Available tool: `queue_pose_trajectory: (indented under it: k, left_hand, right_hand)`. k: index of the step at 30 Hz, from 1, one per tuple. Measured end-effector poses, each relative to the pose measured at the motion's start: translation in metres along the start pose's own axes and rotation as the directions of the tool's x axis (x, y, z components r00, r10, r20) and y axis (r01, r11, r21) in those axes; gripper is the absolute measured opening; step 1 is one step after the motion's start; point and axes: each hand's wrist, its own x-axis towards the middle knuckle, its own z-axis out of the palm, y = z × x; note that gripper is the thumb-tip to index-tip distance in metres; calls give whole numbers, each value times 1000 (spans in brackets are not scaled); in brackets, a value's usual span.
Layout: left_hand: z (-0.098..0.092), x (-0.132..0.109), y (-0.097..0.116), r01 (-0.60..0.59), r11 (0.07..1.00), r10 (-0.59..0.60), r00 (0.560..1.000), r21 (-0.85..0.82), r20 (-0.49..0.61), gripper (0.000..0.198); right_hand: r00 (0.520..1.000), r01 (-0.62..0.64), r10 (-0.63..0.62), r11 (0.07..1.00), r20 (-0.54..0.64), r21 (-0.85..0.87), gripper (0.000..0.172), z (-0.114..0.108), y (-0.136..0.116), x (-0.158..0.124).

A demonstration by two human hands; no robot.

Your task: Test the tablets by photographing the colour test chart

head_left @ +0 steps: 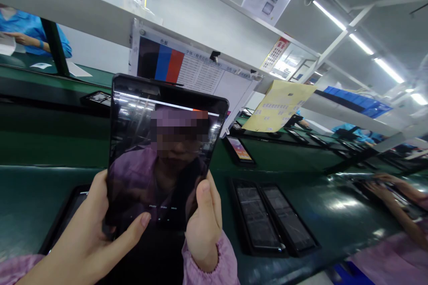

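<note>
A black tablet [133, 173] is held up in front of me, upright and slightly tilted. Its glossy screen shows a dim camera page with small mode words along the bottom, and a person in a pink garment appears on it. My left hand [87, 227] grips the lower left edge, the thumb lying over the bottom of the screen. On the lower right edge, my right hand [205, 218] is closed, its thumb along the side. Below my left hand, another dark device [65, 213] lies on the bench, partly hidden by that hand.
Two dark devices in black trays [256, 218] lie on the green bench [337, 218] at right. Behind them rests a device with a lit screen [240, 149]. A colour chart [200, 69] and a yellow sheet [281, 104] hang from the shelf. A co-worker's hands [384, 191] are at far right.
</note>
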Motion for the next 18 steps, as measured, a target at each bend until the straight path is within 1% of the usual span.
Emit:
queue_pose_trajectory:
  k: [3,11,15,18]
  left_hand:
    - [0,0,1,1,1000,-1,1000,-6,2,38]
    - [0,1,2,-12,1000,12,1000,9,1,36]
    - [-1,1,2,-11,1000,11,1000,19,0,34]
    - [-1,0,2,1,1000,-1,1000,23,4,37]
  right_hand:
    - [1000,0,0,1000,22,13,45,-1,0,0]
    - [1000,2,-2,1000,-11,-23,44,-4,0,0]
    - [1000,-6,6,1000,1,-17,45,-3,-3,0]
    - [1000,-11,10,1000,-12,-17,45,0,-6,-1]
